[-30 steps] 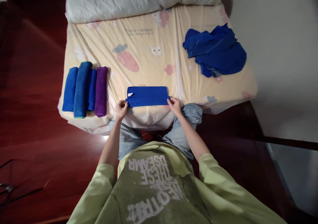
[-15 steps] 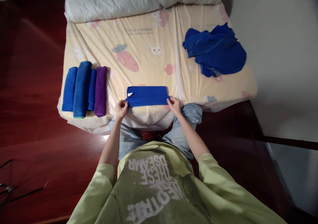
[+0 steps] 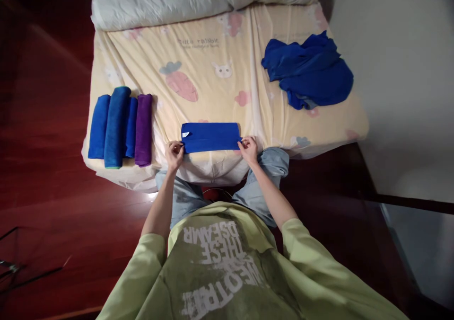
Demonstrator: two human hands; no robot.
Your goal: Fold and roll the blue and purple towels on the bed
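Note:
A folded blue towel lies flat near the front edge of the bed, a small white tag at its left end. My left hand pinches its lower left corner between thumb and fingers. At the opposite end, my right hand has the lower right corner pinched the same way. To the left lie rolled towels side by side: a purple roll, a teal-blue roll and blue ones, including the outermost blue roll.
A crumpled heap of blue cloth lies at the bed's right side. The bed has a yellow sheet with carrot and rabbit prints. A pale quilt is bunched along the back. A wall stands at the right.
The strip along the towel's near edge, with a visible fold line before, now lies smoother and flatter. My hands have stayed almost in place at the two corners.

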